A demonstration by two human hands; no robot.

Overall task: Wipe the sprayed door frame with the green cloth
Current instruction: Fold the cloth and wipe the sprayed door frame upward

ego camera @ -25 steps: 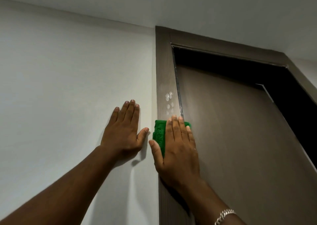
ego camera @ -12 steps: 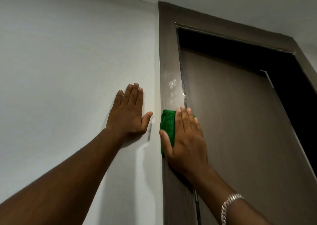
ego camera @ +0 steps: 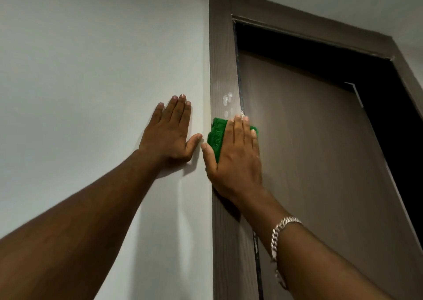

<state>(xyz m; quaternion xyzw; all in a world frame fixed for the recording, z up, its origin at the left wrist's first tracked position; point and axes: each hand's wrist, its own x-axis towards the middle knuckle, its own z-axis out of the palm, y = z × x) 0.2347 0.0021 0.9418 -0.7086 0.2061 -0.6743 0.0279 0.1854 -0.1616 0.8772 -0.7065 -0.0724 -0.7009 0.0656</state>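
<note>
A brown wood-grain door frame runs up the middle of the view. White spray droplets cling to it just above my right hand. My right hand lies flat on the frame and presses a folded green cloth against it; most of the cloth is hidden under my palm and fingers. My left hand rests flat on the white wall beside the frame, fingers straight and together, holding nothing.
The brown door stands ajar to the right of the frame, with a dark gap behind it. A white wall fills the left side. The ceiling is close above. A silver bracelet sits on my right wrist.
My right hand with the cloth has slid a little up the frame toward the droplets. The view has shifted, so the frame's top corner sits higher. My left hand stays on the wall.
</note>
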